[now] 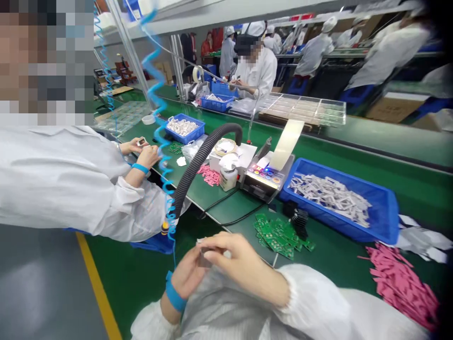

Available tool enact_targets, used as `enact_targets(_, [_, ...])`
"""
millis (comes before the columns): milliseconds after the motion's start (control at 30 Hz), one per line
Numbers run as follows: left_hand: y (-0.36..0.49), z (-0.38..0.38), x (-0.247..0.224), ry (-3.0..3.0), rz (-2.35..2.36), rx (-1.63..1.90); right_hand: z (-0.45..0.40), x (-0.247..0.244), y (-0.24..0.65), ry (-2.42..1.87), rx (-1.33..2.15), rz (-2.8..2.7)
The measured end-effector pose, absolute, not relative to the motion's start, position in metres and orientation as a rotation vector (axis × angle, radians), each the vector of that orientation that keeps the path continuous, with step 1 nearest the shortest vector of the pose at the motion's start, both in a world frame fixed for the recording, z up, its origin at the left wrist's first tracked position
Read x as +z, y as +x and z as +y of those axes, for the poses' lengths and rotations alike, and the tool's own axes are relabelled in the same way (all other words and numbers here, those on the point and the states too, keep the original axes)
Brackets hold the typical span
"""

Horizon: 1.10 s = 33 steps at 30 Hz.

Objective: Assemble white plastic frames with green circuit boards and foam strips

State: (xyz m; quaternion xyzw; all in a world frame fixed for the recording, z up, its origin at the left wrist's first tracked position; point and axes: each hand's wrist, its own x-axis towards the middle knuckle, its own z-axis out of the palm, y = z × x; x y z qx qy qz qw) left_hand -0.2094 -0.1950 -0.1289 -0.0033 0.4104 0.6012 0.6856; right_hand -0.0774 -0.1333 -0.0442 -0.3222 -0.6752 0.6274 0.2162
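Observation:
My left hand, with a blue band round its wrist, holds a small part in front of my body. My right hand reaches over from the right, its fingers bent onto the same part. The part looks greyish with a white edge; the fingers cover most of it. Just beyond my right hand lies a loose pile of green circuit boards on the green table. A blue bin of white plastic frames stands behind the boards.
Pink strips lie at the right. Behind the boards stand a tape dispenser and a white bottle. A black hose and blue coiled tube hang left of them. A co-worker's hands are at the left.

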Motion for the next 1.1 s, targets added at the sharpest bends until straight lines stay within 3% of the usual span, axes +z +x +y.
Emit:
enact_targets(133, [-0.171, -0.196, -0.092, 0.091, 0.636, 1.165, -0.133, -0.022, -0.012, -0.926, 1.117, -1.985])
enact_targets(400, [-0.132, -0.173, -0.048, 0.369, 0.51, 0.942, -0.136, -0.022, 0.036, -0.874, 0.836, -1.968])
enact_targets(633, [-0.11, -0.169, -0.036, 0.626, 0.573, 0.914, -0.143, -0.015, 0.064, -1.067, 0.272, -1.961])
enact_targets(1100, [-0.099, -0.16, -0.035, 1.075, 0.517, 0.88, -0.142, -0.02, 0.079, -1.094, 0.271, -1.949])
